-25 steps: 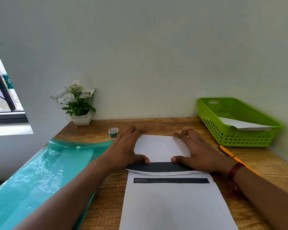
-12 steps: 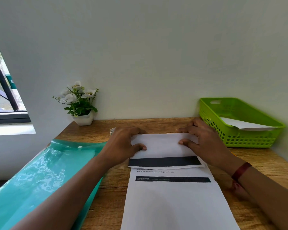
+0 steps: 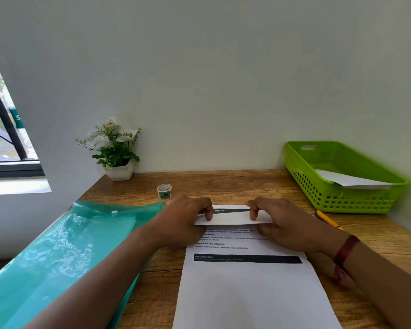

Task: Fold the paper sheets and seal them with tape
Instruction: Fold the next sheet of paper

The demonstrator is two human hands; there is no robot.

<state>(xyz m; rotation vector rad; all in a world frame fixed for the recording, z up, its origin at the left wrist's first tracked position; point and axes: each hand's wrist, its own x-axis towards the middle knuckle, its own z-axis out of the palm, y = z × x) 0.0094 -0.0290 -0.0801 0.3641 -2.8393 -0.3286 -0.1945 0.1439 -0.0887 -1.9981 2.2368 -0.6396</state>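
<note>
Far left: window (image 3: 0, 129) w/ dark frame. Below it a teal plastic folder (image 3: 57, 257) w/ snap button lies on the left part of the wooden desk (image 3: 223, 184) & sticks out past the desk's left edge; the left forearm crosses over it. At the back by the wall, a white flower pot (image 3: 119, 173) w/ white blooms. The tape roll (image 3: 164, 191) sits on the desk btwn pot & hands, touching neither, just beyond the folder's far corner.

Left hand (image 3: 183, 224): fingers curled & pressed together over the top of the sheet's far end, pinching its left part; thumb hidden under.

Paper sheet (image 3: 247, 293) lies mid-desk, printed side up, near end toward the person. Its far end is lifted & bent back toward the person, white back showing, w/ a dark printed band visible behind it.

Right hand (image 3: 285, 226): same grip on the flap's right part, fingers curled over, thumb mostly hidden below. Dark red wristband (image 3: 345, 249) on that wrist.

An orange pencil (image 3: 328, 219) lies on the desk just beyond the right hand, near the basket. The green basket (image 3: 342, 200) sits at the back-right corner, holding a folded paper (image 3: 349, 181).
</note>
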